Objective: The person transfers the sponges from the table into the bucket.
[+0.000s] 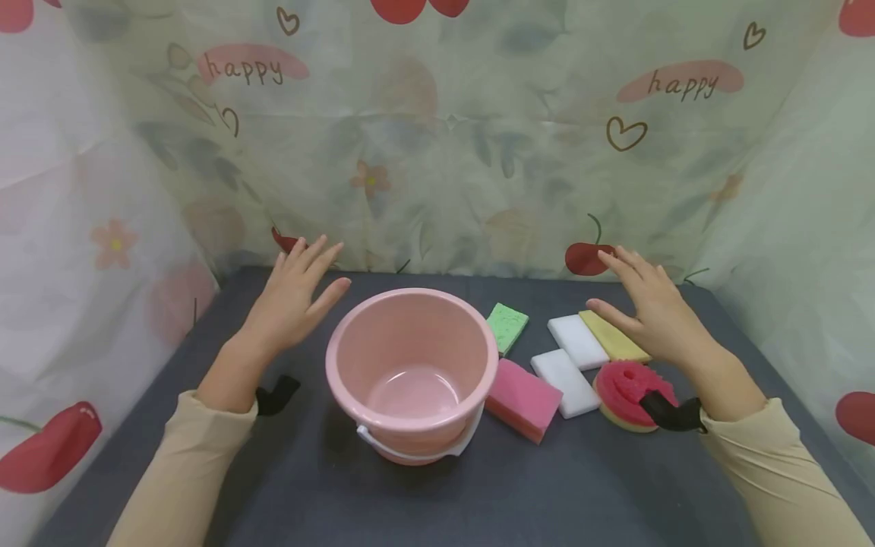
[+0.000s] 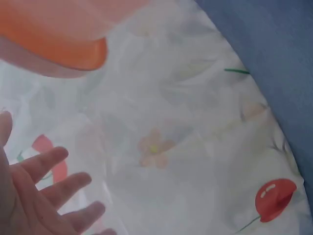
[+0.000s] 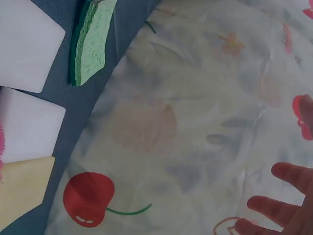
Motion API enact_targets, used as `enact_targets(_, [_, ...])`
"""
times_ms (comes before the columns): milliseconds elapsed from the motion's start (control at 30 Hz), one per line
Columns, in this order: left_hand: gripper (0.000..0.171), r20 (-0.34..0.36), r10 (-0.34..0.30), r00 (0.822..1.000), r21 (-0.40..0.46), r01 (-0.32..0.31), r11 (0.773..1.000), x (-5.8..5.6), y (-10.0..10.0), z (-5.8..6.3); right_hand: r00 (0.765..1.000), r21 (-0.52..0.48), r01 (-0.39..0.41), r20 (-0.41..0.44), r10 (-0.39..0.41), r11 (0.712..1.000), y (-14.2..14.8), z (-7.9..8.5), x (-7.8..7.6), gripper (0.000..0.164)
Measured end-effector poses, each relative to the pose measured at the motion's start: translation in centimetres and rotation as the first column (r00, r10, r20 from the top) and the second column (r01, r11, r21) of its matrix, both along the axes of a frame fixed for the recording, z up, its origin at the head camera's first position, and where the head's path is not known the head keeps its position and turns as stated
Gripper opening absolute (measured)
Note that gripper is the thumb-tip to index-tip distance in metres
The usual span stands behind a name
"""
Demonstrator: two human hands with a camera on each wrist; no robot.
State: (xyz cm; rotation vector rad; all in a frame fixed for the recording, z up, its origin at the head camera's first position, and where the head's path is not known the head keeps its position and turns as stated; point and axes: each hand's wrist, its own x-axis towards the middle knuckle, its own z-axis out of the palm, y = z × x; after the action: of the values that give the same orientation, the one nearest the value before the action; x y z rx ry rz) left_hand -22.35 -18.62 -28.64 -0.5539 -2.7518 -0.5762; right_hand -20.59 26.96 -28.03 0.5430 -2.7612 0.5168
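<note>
My left hand (image 1: 290, 300) is held up left of a pink bucket (image 1: 410, 425), fingers spread, holding nothing. The bucket stands upright, its inside bare and its white handle (image 1: 417, 457) hanging down at the front. In the left wrist view, the left hand's fingers (image 2: 63, 191) are straight. My right hand (image 1: 649, 311), also spread and holding nothing, hovers over the right part of the table, near a yellow sponge (image 1: 608, 334). Beside that lie two white sponges (image 1: 577, 342), a round red sponge (image 1: 625, 391) with a pale underside, a pink sponge (image 1: 525, 400) and a green sponge (image 1: 506, 327).
A dark cloth covers the table (image 1: 424, 509). Patterned curtains (image 1: 451, 152) with cherries and flowers close off the back and both sides. A black strap end (image 1: 276, 395) sticks out at the left wrist, and another black strap end (image 1: 670, 414) overlaps the red sponge.
</note>
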Motion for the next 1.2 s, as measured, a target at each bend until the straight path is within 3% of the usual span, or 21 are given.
enact_targets(233, [0.055, 0.094, -0.123, 0.988, 0.164, 0.106, 0.981, 1.2, -0.3, -0.4, 0.999, -0.086, -0.011, 0.052, 0.016, 0.996, 1.9, -1.1, 0.5, 0.070])
enact_targets(633, [0.046, 0.187, -0.272, 0.944, 0.300, 0.209, 0.931, 2.4, -0.9, -2.6, 0.976, -0.076, 0.061, 0.215, -0.043, 0.995, 4.4, -4.2, 1.2, 0.074])
enact_targets(933, [0.047, 0.214, -0.296, 0.931, 0.365, 0.205, 0.908, 2.8, -1.3, -4.0, 0.952, -0.074, 0.086, 0.299, -0.060, 0.994, 5.9, -6.6, 1.6, 0.079])
enact_targets(1200, [0.048, 0.191, -0.316, 0.929, 0.409, 0.218, 0.886, 2.8, -1.4, -4.7, 0.946, -0.063, 0.111, 0.312, -0.086, 0.992, 6.6, -8.1, 1.7, 0.081])
